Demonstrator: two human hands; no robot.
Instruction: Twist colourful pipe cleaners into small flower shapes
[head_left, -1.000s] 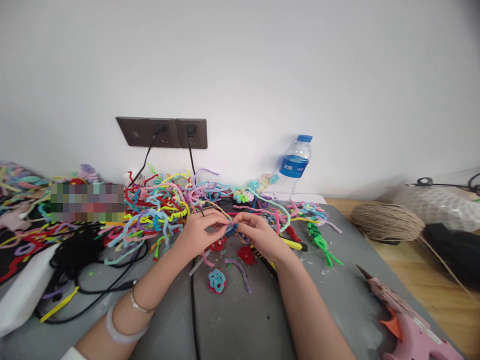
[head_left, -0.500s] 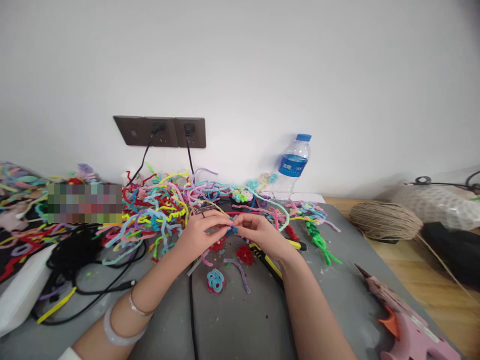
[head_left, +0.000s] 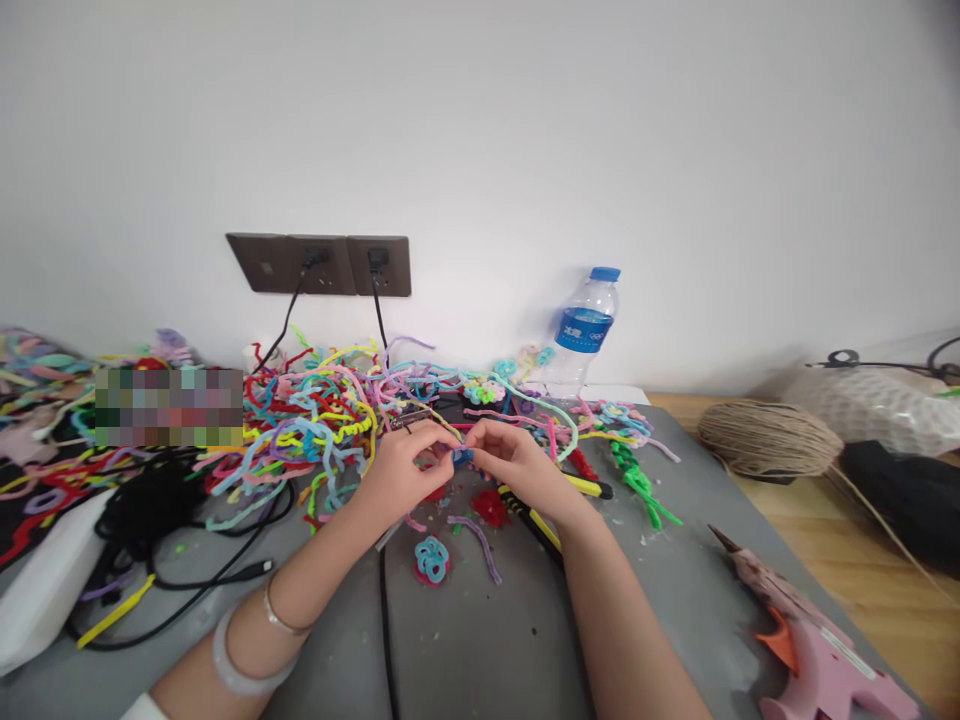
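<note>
Both hands meet above the grey table mat, pinching a small blue pipe-cleaner piece between them. My left hand closes thumb and fingertips on its left side; my right hand pinches it from the right. Fingers cover most of the piece, so its full shape is hidden. Just below lie a red pipe-cleaner flower, a light-blue and red flower and a loose purple pipe cleaner. Partly under my right wrist is a yellow and black tool.
A tangled heap of coloured pipe cleaners spreads along the wall. A plastic bottle stands behind. To the right are a pink glue gun and a twine ball; black cables and a white block lie left.
My left fingers have curled slightly and shifted a little left, while my right hand's pinch has moved slightly. The blue piece stays between both hands.
</note>
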